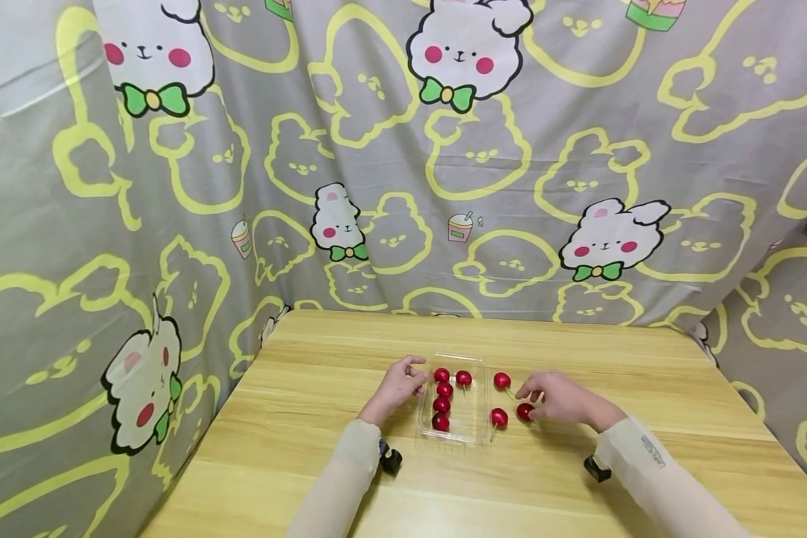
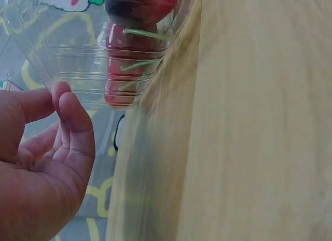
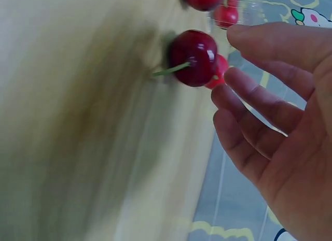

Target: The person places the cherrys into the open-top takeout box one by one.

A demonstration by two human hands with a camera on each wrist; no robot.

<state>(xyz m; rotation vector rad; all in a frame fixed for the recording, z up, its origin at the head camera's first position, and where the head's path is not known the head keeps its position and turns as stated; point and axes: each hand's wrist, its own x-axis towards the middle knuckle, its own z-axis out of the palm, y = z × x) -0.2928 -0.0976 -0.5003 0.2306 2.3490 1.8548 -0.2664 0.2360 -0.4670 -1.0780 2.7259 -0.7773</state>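
Observation:
A clear plastic box (image 1: 469, 420) sits on the table with several red cherries (image 1: 441, 406) in it, mostly lined up along its left side. My left hand (image 1: 398, 385) is at the box's left edge; in the left wrist view its thumb and index finger pinch the rim. Three cherries lie right of the box: one farther back (image 1: 502, 380), one nearer (image 1: 498, 418), and one by my right hand (image 1: 526, 412). My right hand (image 3: 277, 96) is spread loosely beside this last cherry (image 3: 193, 58), its fingers bent a little and holding nothing. Green stems show on the cherries.
A light wooden table (image 1: 296, 478) carries everything. Grey curtains (image 1: 383, 164) with cartoon bears hang behind it and at both sides. Dark wrist devices sit under both sleeves (image 1: 645, 456).

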